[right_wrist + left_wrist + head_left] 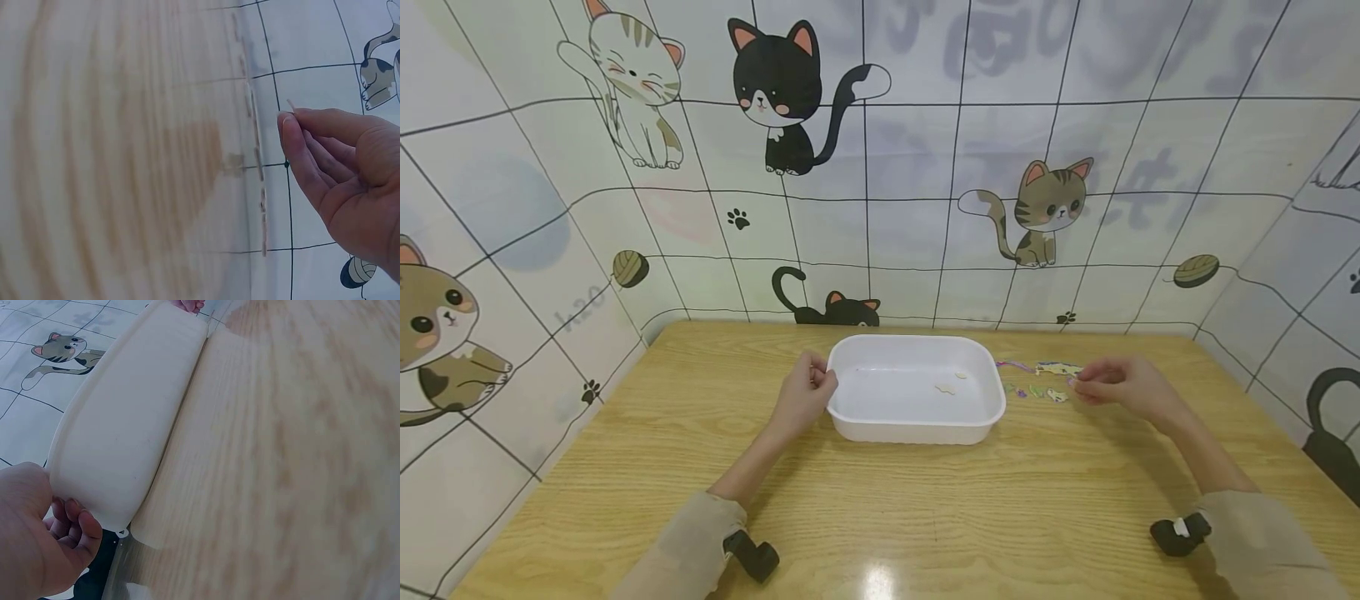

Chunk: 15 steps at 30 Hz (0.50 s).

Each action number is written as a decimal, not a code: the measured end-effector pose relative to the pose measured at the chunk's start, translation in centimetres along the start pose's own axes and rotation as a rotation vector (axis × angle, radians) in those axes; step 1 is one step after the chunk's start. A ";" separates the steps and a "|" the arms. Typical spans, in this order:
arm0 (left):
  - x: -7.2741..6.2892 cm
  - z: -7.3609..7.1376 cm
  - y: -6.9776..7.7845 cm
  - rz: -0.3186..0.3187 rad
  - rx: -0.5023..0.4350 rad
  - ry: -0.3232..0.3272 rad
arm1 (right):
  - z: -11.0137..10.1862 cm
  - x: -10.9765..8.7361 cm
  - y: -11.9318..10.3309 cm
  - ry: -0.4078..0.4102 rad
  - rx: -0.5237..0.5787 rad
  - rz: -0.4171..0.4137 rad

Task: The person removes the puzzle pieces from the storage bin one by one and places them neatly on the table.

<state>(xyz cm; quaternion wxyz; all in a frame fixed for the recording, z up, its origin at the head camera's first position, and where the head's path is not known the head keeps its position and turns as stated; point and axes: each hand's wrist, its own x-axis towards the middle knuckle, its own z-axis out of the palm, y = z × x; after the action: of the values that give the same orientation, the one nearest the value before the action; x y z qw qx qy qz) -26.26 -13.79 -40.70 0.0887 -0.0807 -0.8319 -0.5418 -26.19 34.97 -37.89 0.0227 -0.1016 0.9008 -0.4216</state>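
Note:
A white rectangular plastic basin (917, 433) stands on the wooden table, and my left hand (803, 392) grips its left end by the rim. In the left wrist view the thumb and curled fingers of my left hand (59, 531) are at the near corner of the basin (125, 406). Two small pale flat pieces (945, 389) lie inside. To the right of the basin, my right hand (1123, 385) pinches a small thin flat piece (290, 105) between thumb and forefinger, just above the table.
Several small colourful flat pieces (1057, 396) lie between the basin and my right hand, with a longer patterned piece (1057, 368) behind them. A cloth wall (910, 233) with printed cats and grid lines encloses the wooden table (880, 500) at the back and sides.

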 end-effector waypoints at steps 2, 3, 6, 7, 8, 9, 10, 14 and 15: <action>0.0 0.0 -0.1 0.002 0.001 0.000 | 0.0 0.0 0.2 0.004 -0.051 0.010; 0.0 0.0 -0.1 0.003 0.002 0.000 | 0.0 0.0 0.3 0.007 -0.077 0.016; 0.0 0.1 -0.1 0.003 0.001 0.002 | 0.1 0.2 0.6 0.003 -0.146 0.035; 0.0 0.1 -0.1 0.004 0.001 0.002 | 0.1 0.2 0.8 -0.001 -0.163 0.041; -0.1 0.1 -0.1 0.005 0.000 0.001 | 0.2 0.3 0.9 -0.005 -0.179 0.048; -0.1 0.1 0.0 0.006 0.000 -0.001 | 0.2 0.3 1.0 -0.011 -0.181 0.055; -0.1 0.1 -0.1 0.005 -0.002 -0.002 | 0.2 0.3 1.1 -0.016 -0.182 0.061; -0.2 0.1 0.0 -0.005 -0.007 -0.004 | 0.3 0.4 1.3 -0.028 -0.173 0.053; -0.2 0.1 0.0 -0.005 -0.006 -0.004 | 0.3 0.4 1.3 -0.029 -0.175 0.053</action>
<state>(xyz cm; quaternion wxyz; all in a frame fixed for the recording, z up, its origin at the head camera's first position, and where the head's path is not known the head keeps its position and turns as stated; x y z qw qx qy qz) -26.05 -13.68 -40.75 0.0853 -0.0802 -0.8305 -0.5445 -26.81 35.46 -39.04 0.0381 -0.0855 0.9361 -0.3390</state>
